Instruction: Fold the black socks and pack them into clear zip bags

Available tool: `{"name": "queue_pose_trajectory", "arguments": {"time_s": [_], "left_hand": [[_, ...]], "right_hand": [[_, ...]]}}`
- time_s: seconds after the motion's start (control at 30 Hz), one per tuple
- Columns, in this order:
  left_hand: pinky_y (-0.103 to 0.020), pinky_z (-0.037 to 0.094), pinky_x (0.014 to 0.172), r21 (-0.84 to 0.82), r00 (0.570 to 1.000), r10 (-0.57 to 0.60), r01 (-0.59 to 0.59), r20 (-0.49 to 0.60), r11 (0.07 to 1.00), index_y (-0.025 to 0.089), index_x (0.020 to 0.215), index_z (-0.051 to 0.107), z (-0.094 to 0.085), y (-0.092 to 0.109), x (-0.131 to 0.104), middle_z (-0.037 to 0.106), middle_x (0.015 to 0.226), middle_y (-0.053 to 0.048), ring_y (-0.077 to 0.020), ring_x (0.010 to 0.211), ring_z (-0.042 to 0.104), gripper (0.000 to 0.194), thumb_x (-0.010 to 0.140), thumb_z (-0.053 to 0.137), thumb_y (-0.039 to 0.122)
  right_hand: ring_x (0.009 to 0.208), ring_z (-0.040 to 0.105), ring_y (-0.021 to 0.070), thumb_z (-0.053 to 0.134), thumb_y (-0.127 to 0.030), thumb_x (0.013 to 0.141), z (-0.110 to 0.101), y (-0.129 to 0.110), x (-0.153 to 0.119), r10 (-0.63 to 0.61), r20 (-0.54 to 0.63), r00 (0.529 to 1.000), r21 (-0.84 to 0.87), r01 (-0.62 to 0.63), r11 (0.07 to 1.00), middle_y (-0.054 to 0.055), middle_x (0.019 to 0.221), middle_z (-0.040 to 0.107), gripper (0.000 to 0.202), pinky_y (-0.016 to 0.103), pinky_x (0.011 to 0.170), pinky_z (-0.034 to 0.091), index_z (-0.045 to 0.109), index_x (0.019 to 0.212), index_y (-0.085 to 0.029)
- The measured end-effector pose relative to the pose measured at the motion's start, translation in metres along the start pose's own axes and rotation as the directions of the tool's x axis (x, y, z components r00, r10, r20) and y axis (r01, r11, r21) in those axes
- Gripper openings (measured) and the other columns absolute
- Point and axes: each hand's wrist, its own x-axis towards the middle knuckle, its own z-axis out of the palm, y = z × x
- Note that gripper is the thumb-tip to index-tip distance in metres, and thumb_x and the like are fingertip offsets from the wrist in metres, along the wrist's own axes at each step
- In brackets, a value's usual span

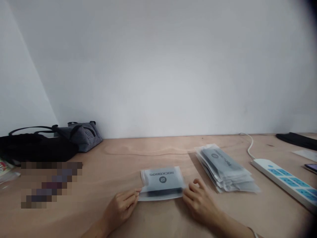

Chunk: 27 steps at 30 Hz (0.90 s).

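In the middle of the table, a frosted plastic bag (162, 183) printed "ROCKBROS" lies with its lettering upside down to me. Something dark shows through along its near side. My left hand (123, 203) pinches the bag's near left corner between thumb and fingers. On the other side, my right hand (198, 200) has its curled fingers closed at the near right edge. To the right of that hand lies a pile of similar frosted bags (223, 168), the top one bearing the same print and a dark item inside.
A white power strip (284, 181) with blue sockets runs along the right, its cable (250, 147) reaching the wall. A phone (311, 167) and a dark cloth item (297, 140) lie far right. A black bag (37, 147) and a striped bag (85, 137) stand back left. A pixelated patch covers something there.
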Motion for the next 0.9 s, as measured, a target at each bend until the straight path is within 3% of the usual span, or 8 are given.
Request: {"name": "queue_pose_trajectory", "arguments": {"time_s": [0.1,0.2,0.33,0.43,0.5,0.63,0.77,0.9], "left_hand": [[-0.023,0.053,0.073,-0.02,1.0,-0.008,0.008,0.021,1.0,0.019,0.077,0.057,-0.004,0.003,0.004,0.066,0.076,-0.003,-0.0151,0.088,0.063,0.021,0.083,0.04,0.009],[-0.035,0.05,0.08,-0.026,0.996,-0.067,0.069,0.061,0.997,0.02,0.085,0.059,-0.013,0.009,0.014,0.065,0.083,-0.005,-0.0199,0.09,0.06,0.016,0.077,0.046,0.017],[-0.047,0.038,0.094,0.034,0.986,-0.108,0.104,0.123,0.994,0.02,0.116,0.051,-0.013,0.02,0.041,0.055,0.117,-0.009,-0.0265,0.11,0.048,0.041,0.076,0.049,0.027],[-0.045,0.03,0.1,0.089,0.955,-0.174,0.157,0.238,0.984,0.017,0.13,0.036,0.007,0.026,0.057,0.039,0.135,-0.011,-0.0247,0.124,0.032,0.047,0.086,0.04,0.032],[-0.044,0.028,0.102,0.101,0.919,-0.228,0.206,0.321,0.973,0.011,0.133,0.029,0.024,0.026,0.06,0.03,0.139,-0.014,-0.0249,0.128,0.024,0.052,0.089,0.035,0.038],[-0.042,0.026,0.103,0.089,0.859,-0.284,0.272,0.425,0.958,0.008,0.136,0.02,0.044,0.018,0.052,0.019,0.141,-0.016,-0.0253,0.129,0.016,0.058,0.09,0.029,0.043],[-0.042,0.025,0.103,0.032,0.862,-0.258,0.272,0.435,0.962,0.013,0.138,0.012,0.047,0.012,0.044,0.014,0.142,-0.013,-0.0243,0.129,0.014,0.057,0.091,0.029,0.042],[-0.043,0.028,0.102,-0.038,0.888,-0.256,0.292,0.383,0.956,0.019,0.137,0.013,0.048,0.011,0.042,0.016,0.141,-0.011,-0.024,0.128,0.018,0.056,0.09,0.034,0.041]], "right_hand": [[0.07,0.045,0.0173,0.04,-0.012,0.08,-0.014,0.013,-0.013,0.063,0.053,0.997,0.012,-0.064,0.998,0.002,0.066,0.053,0.02,0.04,0.078,0.03,0.049,0.064,-0.019],[0.077,0.048,0.02,0.049,-0.028,0.079,-0.03,0.013,-0.006,0.12,0.131,0.984,0.096,-0.133,0.986,0.003,0.076,0.056,0.01,0.041,0.078,0.031,0.054,0.074,-0.02],[0.096,0.048,0.0235,0.051,-0.05,0.075,-0.039,0.007,0.025,0.068,0.198,0.978,0.276,-0.123,0.953,0.01,0.105,0.056,0.046,0.042,0.088,0.032,0.052,0.107,-0.018],[0.12,0.033,0.0253,0.044,-0.058,0.077,-0.031,0.005,0.048,-0.069,0.243,0.968,0.364,-0.025,0.931,0.014,0.131,0.04,0.073,0.044,0.101,0.018,0.028,0.133,-0.015],[0.127,0.022,0.0262,0.04,-0.062,0.077,-0.022,0.007,0.057,-0.122,0.314,0.942,0.405,-0.016,0.914,0.014,0.14,0.027,0.081,0.049,0.103,0.007,0.014,0.138,-0.016],[0.13,0.013,0.0285,0.038,-0.066,0.076,-0.007,0.014,0.061,-0.14,0.444,0.885,0.473,-0.099,0.875,0.012,0.143,0.015,0.081,0.058,0.099,-0.006,0.007,0.138,-0.025],[0.13,0.008,0.0297,0.043,-0.068,0.071,-0.002,0.019,0.058,-0.177,0.491,0.853,0.534,-0.134,0.835,0.013,0.143,0.009,0.089,0.059,0.097,-0.008,0.003,0.138,-0.026],[0.13,0.008,0.0303,0.046,-0.067,0.07,0.001,0.019,0.057,-0.185,0.502,0.845,0.555,-0.151,0.818,0.013,0.143,0.009,0.09,0.059,0.098,-0.003,0.004,0.138,-0.025]]}}
